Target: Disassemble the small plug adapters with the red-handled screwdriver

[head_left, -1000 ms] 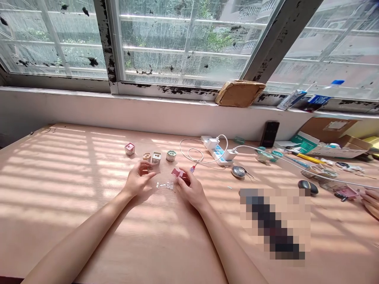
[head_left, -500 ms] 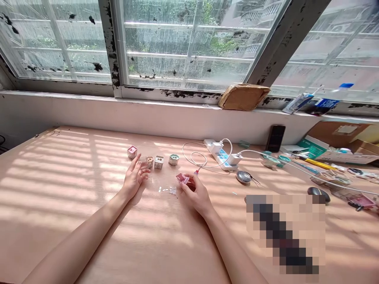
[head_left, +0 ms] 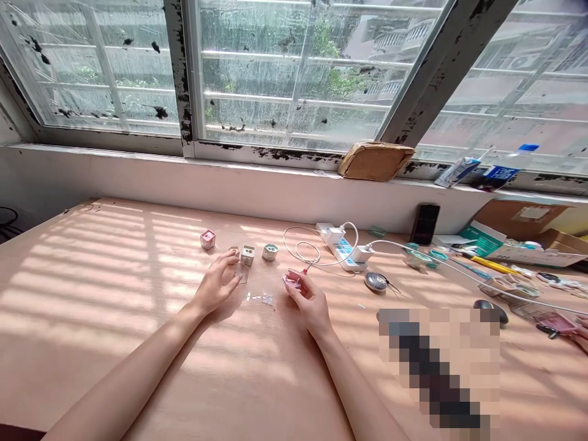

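Note:
My left hand (head_left: 219,285) has its thumb and fingers around a clear plastic cover (head_left: 242,272), just in front of the small boxes. My right hand (head_left: 312,300) pinches a small pink plastic part (head_left: 293,280); a thin red-tipped tool (head_left: 305,270) sticks out behind its fingers. Between the hands lie tiny white strips (head_left: 256,297) and small clear pieces (head_left: 267,299). Beyond stand a pink-topped box (head_left: 208,239), a grey-white box with two holes (head_left: 248,255) and a green-topped box (head_left: 270,252), resembling pencil sharpeners. A brown-topped one (head_left: 233,250) is partly hidden by my left fingers.
A power strip (head_left: 342,248) with white cables lies behind my right hand. Further right are a round silver object (head_left: 376,282), a phone (head_left: 425,224), green parts (head_left: 417,260), a yellow tool (head_left: 493,264) and cartons. Another person's hand (head_left: 584,334) shows at the right edge.
My left hand has moved right and toward me, its fingers now around the clear cover. My right hand has shifted slightly right with the pink part. Another person's hand has appeared at the right edge.

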Tool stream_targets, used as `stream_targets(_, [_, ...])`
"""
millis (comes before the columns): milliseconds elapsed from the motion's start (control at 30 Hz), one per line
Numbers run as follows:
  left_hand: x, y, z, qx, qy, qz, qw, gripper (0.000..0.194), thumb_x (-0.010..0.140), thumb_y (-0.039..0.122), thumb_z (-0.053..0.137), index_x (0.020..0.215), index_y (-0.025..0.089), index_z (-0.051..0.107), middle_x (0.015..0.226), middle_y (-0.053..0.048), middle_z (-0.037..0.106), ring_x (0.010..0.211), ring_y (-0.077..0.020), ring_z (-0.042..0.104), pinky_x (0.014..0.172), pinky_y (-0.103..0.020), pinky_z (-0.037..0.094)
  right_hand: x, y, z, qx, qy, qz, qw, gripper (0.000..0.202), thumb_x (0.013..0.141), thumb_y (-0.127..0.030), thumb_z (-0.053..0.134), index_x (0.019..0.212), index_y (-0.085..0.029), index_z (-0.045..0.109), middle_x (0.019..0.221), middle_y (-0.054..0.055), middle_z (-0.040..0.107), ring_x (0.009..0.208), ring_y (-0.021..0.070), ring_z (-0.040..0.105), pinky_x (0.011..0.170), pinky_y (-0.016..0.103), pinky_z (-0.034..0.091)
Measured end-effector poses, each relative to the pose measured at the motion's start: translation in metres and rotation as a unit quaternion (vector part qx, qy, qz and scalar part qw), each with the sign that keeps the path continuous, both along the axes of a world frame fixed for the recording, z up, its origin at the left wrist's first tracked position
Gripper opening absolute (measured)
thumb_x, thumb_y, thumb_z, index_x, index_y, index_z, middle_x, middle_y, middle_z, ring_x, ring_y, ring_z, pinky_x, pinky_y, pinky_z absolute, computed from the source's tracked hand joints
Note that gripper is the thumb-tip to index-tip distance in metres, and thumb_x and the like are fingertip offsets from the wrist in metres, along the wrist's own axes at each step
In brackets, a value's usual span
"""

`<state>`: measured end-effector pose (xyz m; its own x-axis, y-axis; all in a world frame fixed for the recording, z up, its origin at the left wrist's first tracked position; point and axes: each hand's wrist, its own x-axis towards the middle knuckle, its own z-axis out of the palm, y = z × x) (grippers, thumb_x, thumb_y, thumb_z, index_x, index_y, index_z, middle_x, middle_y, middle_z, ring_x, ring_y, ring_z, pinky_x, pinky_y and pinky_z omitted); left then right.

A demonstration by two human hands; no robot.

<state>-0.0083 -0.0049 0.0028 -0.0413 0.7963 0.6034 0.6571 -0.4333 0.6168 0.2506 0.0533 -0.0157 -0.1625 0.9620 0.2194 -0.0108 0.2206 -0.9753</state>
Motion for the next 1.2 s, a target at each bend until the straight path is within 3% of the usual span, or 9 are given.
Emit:
stream_targets(200, [0.02,-0.016,0.005,0.15,0.082,-0.039,0.984,0.035,0.093,0.019,0.064,0.126,0.023,0.057,0.131,-0.012,0.063,0.124,-0.0255,0.06,0.104,-0.043,0.051,-0.011,-0.022,0.018,-0.007,0.047,0.052,0.998,0.045,0.077,-0.054,0.081,0.106,-0.021,0.072,0.111,0.011,0.076,0.099,0.0295,0.073,0.088,0.044,0.06])
stream_targets(367, [0.041,-0.03,0.011,0.123,0.154,-0.083,0.977,0.056,0.09,0.03,0.071,0.141,0.023,0.049,0.133,-0.013,0.062,0.122,-0.0276,0.06,0.105,-0.044,0.05,-0.028,-0.048,0.029,-0.019,0.063,0.13,0.989,0.04,0.08,-0.052,0.081,0.103,-0.023,0.065,0.103,0.009,0.075,0.095,0.0265,0.074,0.082,0.039,0.061])
stream_targets(567, [0.049,-0.036,0.019,0.045,0.165,-0.151,0.974,0.036,0.091,0.024,0.068,0.126,0.023,0.06,0.114,-0.007,0.07,0.098,-0.0196,0.067,0.09,-0.03,0.055,-0.037,-0.056,0.019,0.009,-0.01,0.154,0.988,0.044,0.077,-0.059,0.079,0.083,-0.021,0.059,0.075,0.001,0.066,0.068,0.0182,0.065,0.06,0.03,0.055])
stream_targets(667, [0.049,-0.04,0.02,0.014,0.144,-0.155,0.977,0.029,0.092,0.02,0.064,0.121,0.023,0.063,0.111,-0.006,0.069,0.095,-0.0176,0.068,0.084,-0.025,0.056,-0.034,-0.052,0.016,0.05,-0.046,0.163,0.984,0.042,0.081,-0.06,0.074,0.082,-0.02,0.063,0.076,0.002,0.067,0.07,0.0189,0.065,0.064,0.031,0.055])
stream_targets(767, [0.042,-0.044,0.017,0.005,0.094,-0.132,0.987,0.032,0.093,0.015,0.058,0.124,0.024,0.062,0.128,-0.01,0.064,0.103,-0.0189,0.069,0.087,-0.028,0.057,-0.027,-0.045,0.02,0.087,-0.074,0.183,0.976,0.035,0.09,-0.056,0.065,0.091,-0.021,0.068,0.089,0.006,0.074,0.084,0.0233,0.07,0.077,0.036,0.057])
stream_targets(867, [0.028,-0.047,0.013,-0.002,0.035,-0.104,0.994,0.04,0.09,0.011,0.058,0.127,0.023,0.059,0.131,-0.012,0.065,0.101,-0.0196,0.071,0.09,-0.033,0.059,-0.015,-0.036,0.025,0.134,-0.128,0.109,0.977,0.026,0.092,-0.048,0.063,0.095,-0.023,0.07,0.095,0.007,0.075,0.088,0.0245,0.071,0.083,0.04,0.057])
stream_targets(967, [0.016,-0.049,0.012,-0.038,-0.007,-0.083,0.996,0.035,0.087,0.01,0.06,0.119,0.023,0.062,0.115,-0.009,0.071,0.108,-0.023,0.069,0.094,-0.036,0.059,-0.003,-0.025,0.02,0.16,-0.195,0.06,0.966,0.019,0.089,-0.04,0.064,0.097,-0.024,0.07,0.098,0.007,0.075,0.088,0.0247,0.07,0.083,0.042,0.058])
stream_targets(1067, [0.011,-0.05,0.013,-0.039,-0.028,-0.071,0.996,0.025,0.088,0.011,0.06,0.109,0.022,0.065,0.109,-0.009,0.072,0.122,-0.0261,0.064,0.096,-0.037,0.059,0.001,-0.017,0.009,0.151,-0.225,0.079,0.959,0.024,0.085,-0.034,0.065,0.106,-0.024,0.07,0.109,0.008,0.074,0.094,0.0248,0.07,0.084,0.042,0.059])
stream_targets(1200, [0.011,-0.049,0.014,-0.032,-0.017,-0.079,0.996,0.022,0.089,0.014,0.06,0.106,0.024,0.069,0.122,-0.01,0.067,0.116,-0.0244,0.065,0.094,-0.035,0.059,-0.003,-0.012,-0.003,0.164,-0.236,0.118,0.951,0.03,0.084,-0.03,0.067,0.113,-0.024,0.069,0.116,0.009,0.071,0.108,0.0268,0.068,0.096,0.045,0.056])
